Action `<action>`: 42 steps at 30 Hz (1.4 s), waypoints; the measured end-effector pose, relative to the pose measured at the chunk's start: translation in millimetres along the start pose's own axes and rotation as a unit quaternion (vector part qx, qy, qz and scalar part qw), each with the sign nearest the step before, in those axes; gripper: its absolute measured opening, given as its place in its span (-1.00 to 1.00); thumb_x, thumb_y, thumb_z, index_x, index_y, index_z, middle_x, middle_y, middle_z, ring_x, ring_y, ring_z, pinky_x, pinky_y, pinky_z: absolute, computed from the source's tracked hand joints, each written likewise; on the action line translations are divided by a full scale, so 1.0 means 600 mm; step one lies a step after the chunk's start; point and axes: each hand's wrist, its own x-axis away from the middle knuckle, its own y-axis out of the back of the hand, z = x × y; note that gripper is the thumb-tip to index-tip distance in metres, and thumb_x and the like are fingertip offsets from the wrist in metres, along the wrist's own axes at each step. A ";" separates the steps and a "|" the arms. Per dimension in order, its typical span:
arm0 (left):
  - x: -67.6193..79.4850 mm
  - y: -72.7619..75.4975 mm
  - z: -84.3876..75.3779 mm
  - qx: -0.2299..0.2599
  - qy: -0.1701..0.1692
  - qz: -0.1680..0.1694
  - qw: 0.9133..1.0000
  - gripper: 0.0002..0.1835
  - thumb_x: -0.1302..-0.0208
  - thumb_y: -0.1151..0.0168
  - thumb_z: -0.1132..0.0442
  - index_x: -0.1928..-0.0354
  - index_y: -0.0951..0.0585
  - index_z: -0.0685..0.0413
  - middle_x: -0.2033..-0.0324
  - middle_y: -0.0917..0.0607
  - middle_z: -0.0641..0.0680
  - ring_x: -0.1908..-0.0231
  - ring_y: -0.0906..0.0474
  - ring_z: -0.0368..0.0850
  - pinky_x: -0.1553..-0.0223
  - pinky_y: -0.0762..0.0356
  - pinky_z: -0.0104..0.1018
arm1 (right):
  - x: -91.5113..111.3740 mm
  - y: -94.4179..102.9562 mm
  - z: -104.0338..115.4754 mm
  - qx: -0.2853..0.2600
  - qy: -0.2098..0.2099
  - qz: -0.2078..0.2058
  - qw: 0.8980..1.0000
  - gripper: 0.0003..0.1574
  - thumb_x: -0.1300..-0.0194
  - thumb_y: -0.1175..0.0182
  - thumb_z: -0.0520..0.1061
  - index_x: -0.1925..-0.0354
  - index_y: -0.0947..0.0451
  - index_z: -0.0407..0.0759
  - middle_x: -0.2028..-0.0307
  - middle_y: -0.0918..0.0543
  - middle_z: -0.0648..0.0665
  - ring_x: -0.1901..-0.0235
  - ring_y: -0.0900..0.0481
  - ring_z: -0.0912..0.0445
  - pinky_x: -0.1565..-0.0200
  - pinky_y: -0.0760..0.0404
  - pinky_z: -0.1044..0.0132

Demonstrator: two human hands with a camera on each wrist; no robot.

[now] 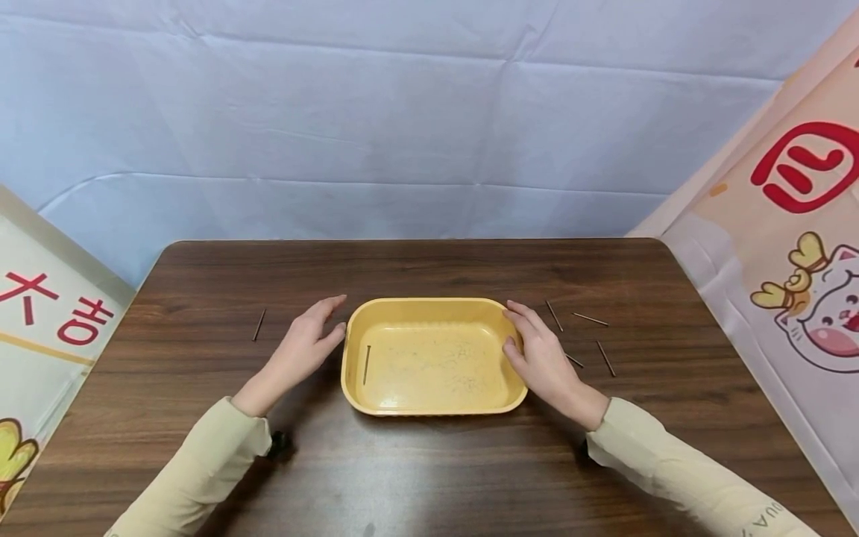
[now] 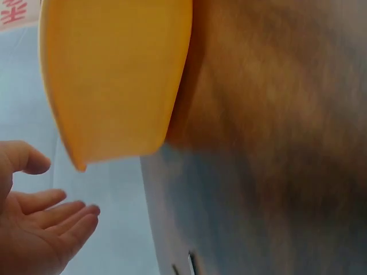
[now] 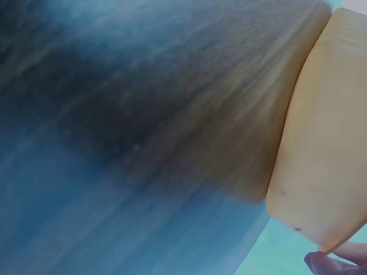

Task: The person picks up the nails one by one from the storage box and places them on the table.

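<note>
A yellow plastic tub stands on the table, one long nail lying inside near its left end. My left hand is beside the tub's left end, fingers spread and holding nothing; the left wrist view shows that hand apart from the tub's wall. At the other end, my right hand lies over the right rim, fingers mostly straight. In the right wrist view, fingertips meet the tub's upper corner; most of that hand is out of frame.
Another nail lies on the brown wooden table left of my left hand. Several more nails are scattered right of the tub, one partly behind my right hand. Pale cloth hangs behind the table, with printed sheets at the sides.
</note>
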 end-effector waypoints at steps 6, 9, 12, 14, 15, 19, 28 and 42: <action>0.005 -0.019 -0.013 0.015 -0.010 -0.001 1.000 -0.46 -0.26 -0.01 0.33 -0.27 -0.23 0.35 -0.24 -0.29 0.30 -0.24 -0.20 0.15 -0.17 -0.20 0.05 | -0.003 0.004 0.002 0.004 -0.004 0.003 1.000 -0.53 -0.09 -0.12 -0.31 -0.01 -0.44 -0.47 -0.08 -0.45 -0.31 -0.05 -0.44 -0.13 0.01 -0.47 0.04; 0.005 -0.028 -0.016 0.016 -0.014 -0.015 1.000 -0.46 -0.24 -0.01 0.35 -0.26 -0.23 0.38 -0.24 -0.28 0.32 -0.24 -0.19 0.15 -0.19 -0.18 0.03 | -0.005 0.007 0.003 0.006 0.001 0.003 1.000 -0.54 -0.10 -0.12 -0.30 -0.01 -0.45 -0.48 -0.07 -0.45 -0.32 -0.05 -0.43 -0.14 0.00 -0.46 0.03; 0.006 -0.036 -0.018 0.019 -0.014 -0.021 1.000 -0.47 -0.25 0.01 0.38 -0.25 -0.22 0.42 -0.24 -0.27 0.34 -0.25 -0.18 0.15 -0.21 -0.16 0.02 | -0.012 0.011 0.005 0.007 0.010 -0.003 1.000 -0.54 -0.10 -0.11 -0.30 0.00 -0.45 -0.47 -0.04 -0.48 -0.32 -0.05 -0.43 -0.14 -0.02 -0.45 0.04; 0.006 -0.041 -0.019 0.021 -0.016 -0.024 0.999 -0.49 -0.25 0.04 0.41 -0.25 -0.22 0.43 -0.23 -0.27 0.35 -0.24 -0.19 0.16 -0.21 -0.16 0.01 | -0.017 0.014 0.007 0.005 0.016 -0.008 1.000 -0.55 -0.09 -0.11 -0.30 0.00 -0.46 -0.46 -0.01 -0.49 -0.32 -0.03 -0.43 -0.13 -0.02 -0.44 0.04; 0.006 -0.043 -0.019 0.019 -0.018 -0.026 0.999 -0.50 -0.25 0.06 0.42 -0.24 -0.24 0.43 -0.23 -0.27 0.35 -0.24 -0.19 0.17 -0.21 -0.16 0.01 | -0.020 0.016 0.008 0.004 0.020 -0.010 1.000 -0.55 -0.09 -0.11 -0.30 0.00 -0.46 -0.45 0.00 -0.50 -0.32 -0.03 -0.44 -0.13 -0.02 -0.44 0.04; 0.006 -0.050 -0.019 0.017 -0.025 -0.035 0.999 -0.54 -0.21 0.08 0.48 -0.19 -0.31 0.44 -0.22 -0.29 0.36 -0.22 -0.23 0.19 -0.19 -0.19 0.02 | -0.030 0.023 0.014 0.005 0.030 -0.009 1.000 -0.55 -0.10 -0.11 -0.32 -0.01 -0.46 -0.41 0.03 -0.53 -0.30 0.01 -0.45 -0.11 0.00 -0.44 0.05; 0.007 -0.058 -0.021 0.000 -0.039 -0.037 0.999 -0.50 -0.20 0.08 0.51 -0.22 -0.24 0.49 -0.20 -0.29 0.39 -0.22 -0.22 0.19 -0.21 -0.17 -0.01 | -0.049 0.042 0.031 0.025 0.047 0.024 0.998 -0.61 -0.16 -0.09 -0.28 0.01 -0.48 -0.35 0.06 -0.55 -0.25 0.04 -0.47 -0.09 0.06 -0.47 0.04; 0.009 -0.063 -0.024 -0.017 -0.041 -0.038 0.998 -0.49 -0.20 0.09 0.52 -0.23 -0.23 0.50 -0.19 -0.31 0.39 -0.21 -0.23 0.19 -0.21 -0.17 -0.01 | -0.085 0.075 0.073 0.037 0.049 0.090 0.994 -0.62 -0.19 -0.06 -0.25 0.00 -0.49 -0.31 0.09 -0.59 -0.20 0.14 -0.53 -0.01 0.27 -0.51 0.16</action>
